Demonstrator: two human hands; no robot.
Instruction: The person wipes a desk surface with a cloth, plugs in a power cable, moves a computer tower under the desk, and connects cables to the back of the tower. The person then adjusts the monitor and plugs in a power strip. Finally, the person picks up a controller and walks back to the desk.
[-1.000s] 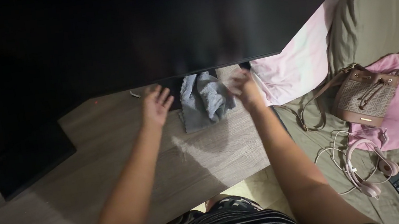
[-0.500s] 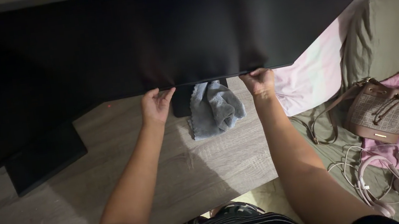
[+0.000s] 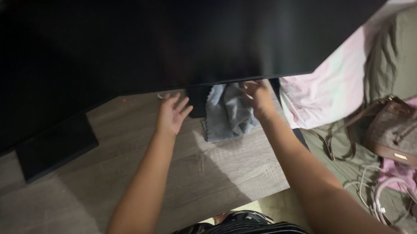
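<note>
1. My left hand (image 3: 171, 114) is under the bottom edge of the black monitor (image 3: 196, 31), fingers spread apart, holding nothing.
2. My right hand (image 3: 258, 96) is on the grey cloth (image 3: 228, 113); fingers look curled into it, but whether it's a real grip I cannot tell, too blurred.
3. Cloth lies bunched on the wooden desk (image 3: 122, 199), just beside the dark monitor stand (image 3: 196, 101), below the screen edge.
4. To do it well I'd say: bunch cloth firmly, steady the screen with the free hand, keep knuckles off the panel.
5. Around: black flat box (image 3: 57, 146) to the left; brown bucket bag (image 3: 401, 130), pink headphones (image 3: 394, 202), pillows to the right.
6. In the way: low screen edge, stand crowding the cloth.
</note>
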